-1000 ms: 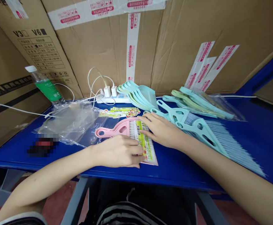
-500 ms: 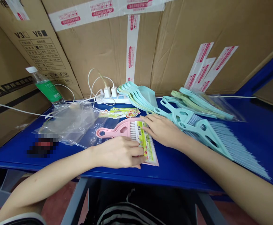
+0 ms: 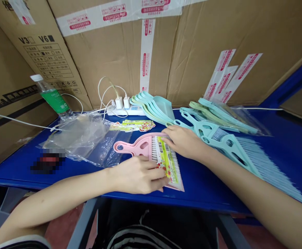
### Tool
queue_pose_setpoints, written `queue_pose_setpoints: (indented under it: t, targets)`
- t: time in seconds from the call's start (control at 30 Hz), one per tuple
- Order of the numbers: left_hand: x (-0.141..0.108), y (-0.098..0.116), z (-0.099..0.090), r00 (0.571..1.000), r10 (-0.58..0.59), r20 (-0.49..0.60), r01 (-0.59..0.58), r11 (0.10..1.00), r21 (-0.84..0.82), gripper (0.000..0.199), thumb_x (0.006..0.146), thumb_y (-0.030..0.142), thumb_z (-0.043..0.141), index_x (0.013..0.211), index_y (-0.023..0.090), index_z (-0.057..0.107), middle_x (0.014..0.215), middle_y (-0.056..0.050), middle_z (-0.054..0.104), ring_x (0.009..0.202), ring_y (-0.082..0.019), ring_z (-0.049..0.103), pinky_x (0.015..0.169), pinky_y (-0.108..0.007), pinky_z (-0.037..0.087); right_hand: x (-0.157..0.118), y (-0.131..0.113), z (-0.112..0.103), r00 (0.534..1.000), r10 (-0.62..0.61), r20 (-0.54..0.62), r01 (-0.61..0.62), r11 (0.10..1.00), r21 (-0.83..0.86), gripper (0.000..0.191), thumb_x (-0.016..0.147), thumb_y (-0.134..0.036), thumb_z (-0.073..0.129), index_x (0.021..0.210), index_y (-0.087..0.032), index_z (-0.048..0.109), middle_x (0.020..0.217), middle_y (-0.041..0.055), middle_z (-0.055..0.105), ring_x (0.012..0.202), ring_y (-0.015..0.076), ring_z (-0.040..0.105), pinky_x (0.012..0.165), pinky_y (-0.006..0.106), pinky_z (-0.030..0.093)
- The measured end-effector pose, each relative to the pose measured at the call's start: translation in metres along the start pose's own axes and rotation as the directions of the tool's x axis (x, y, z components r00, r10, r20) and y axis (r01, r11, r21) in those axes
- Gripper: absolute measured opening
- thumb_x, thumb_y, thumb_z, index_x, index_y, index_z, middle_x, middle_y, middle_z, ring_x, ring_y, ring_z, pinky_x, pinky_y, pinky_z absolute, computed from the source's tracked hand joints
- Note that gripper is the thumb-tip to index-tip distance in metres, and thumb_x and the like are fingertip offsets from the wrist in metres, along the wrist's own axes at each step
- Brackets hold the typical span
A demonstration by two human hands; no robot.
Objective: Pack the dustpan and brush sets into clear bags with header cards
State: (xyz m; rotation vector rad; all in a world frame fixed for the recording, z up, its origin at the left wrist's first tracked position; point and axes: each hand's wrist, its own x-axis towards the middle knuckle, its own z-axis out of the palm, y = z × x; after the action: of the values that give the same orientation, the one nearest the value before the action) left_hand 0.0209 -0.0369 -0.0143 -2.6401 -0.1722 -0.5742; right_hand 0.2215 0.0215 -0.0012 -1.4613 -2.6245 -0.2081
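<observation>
A pink hand brush (image 3: 145, 148) with white bristles lies in a matching pink dustpan (image 3: 181, 188), handles pointing left. On the bristles rests a yellow-green printed label card (image 3: 169, 162). My left hand (image 3: 140, 174) grips the near side of the set, its fingers over the brush and card and the thumb low at the pan's edge. At the far side, my right hand (image 3: 183, 141) is closed on the pan's edge, with fingertips touching the card's upper end. Just right of it lie several light-blue brushes (image 3: 226, 141), partly behind my forearm.
Behind are nested blue and green dustpans (image 3: 157, 107), a white power strip (image 3: 135, 110) and a pile of label cards (image 3: 137, 125). To the left sit clear plastic bags (image 3: 75, 136) and a bottle (image 3: 54, 98). A bagged set (image 3: 226, 114) lies back right. Cardboard (image 3: 109, 58) walls the rear.
The pink brush and dustpan have shifted slightly right and toward me, together with both hands. The label card stays on the bristles, with more of its printed face showing.
</observation>
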Motion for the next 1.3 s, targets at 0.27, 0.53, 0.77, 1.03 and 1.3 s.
queue_pose_setpoints:
  t: [0.27,0.53,0.77,1.03,1.3]
  targets:
    - [0.001,0.003,0.001,0.999,-0.006,-0.052,0.005,1.000,-0.011,0.017,0.096,0.022,0.054,0.095,0.016,0.069,0.071,0.003,0.062,0.056,-0.011,0.054,0.045,-0.028,0.041,0.005,0.012,0.010,0.994,0.020,-0.109,0.011,0.963,0.270,0.019,0.094,-0.022,0.044,0.089,-0.019,0.062,0.091,0.0091,0.066,0.084,0.0227,0.064,0.076,0.036,0.051]
    - [-0.003,-0.007,-0.004,1.000,-0.022,-0.004,0.023,0.997,0.080,0.020,0.099,0.026,0.050,0.100,0.018,0.068,0.071,0.003,0.062,0.061,-0.010,0.056,0.052,-0.027,0.044,0.014,0.019,0.011,0.981,0.195,-0.006,-0.107,0.562,0.820,0.018,0.085,-0.025,0.055,0.098,-0.020,0.066,0.102,0.0094,0.067,0.099,0.0252,0.062,0.091,0.045,0.051]
    - [-0.006,-0.021,-0.006,0.995,-0.081,-0.057,0.086,0.992,0.095,0.020,0.099,0.029,0.051,0.101,0.019,0.068,0.077,0.004,0.068,0.061,-0.010,0.056,0.050,-0.027,0.040,0.008,-0.001,0.008,0.940,0.257,0.226,-0.208,-0.097,0.973,0.059,0.080,-0.016,0.063,0.137,-0.030,0.051,0.116,0.0044,0.067,0.110,0.0226,0.064,0.093,0.039,0.055]
    - [-0.011,-0.031,-0.010,0.995,-0.096,0.006,0.094,0.987,0.132,0.026,0.102,0.027,0.045,0.105,0.018,0.068,0.085,0.000,0.072,0.064,-0.010,0.058,0.055,-0.026,0.043,0.005,-0.016,0.008,0.957,0.105,0.269,-0.209,-0.391,0.896,0.056,0.079,-0.010,0.063,0.133,-0.027,0.056,0.115,0.0034,0.073,0.109,0.0207,0.067,0.098,0.039,0.055]
    - [-0.010,-0.034,-0.016,0.996,-0.088,-0.007,0.088,0.996,0.019,0.027,0.101,0.030,0.046,0.103,0.020,0.070,0.084,0.000,0.072,0.064,-0.011,0.058,0.057,-0.026,0.044,0.003,-0.025,0.022,0.940,0.240,0.243,-0.141,-0.373,0.917,0.036,0.078,-0.014,0.069,0.112,-0.026,0.069,0.113,0.0021,0.074,0.107,0.0204,0.068,0.098,0.040,0.054]
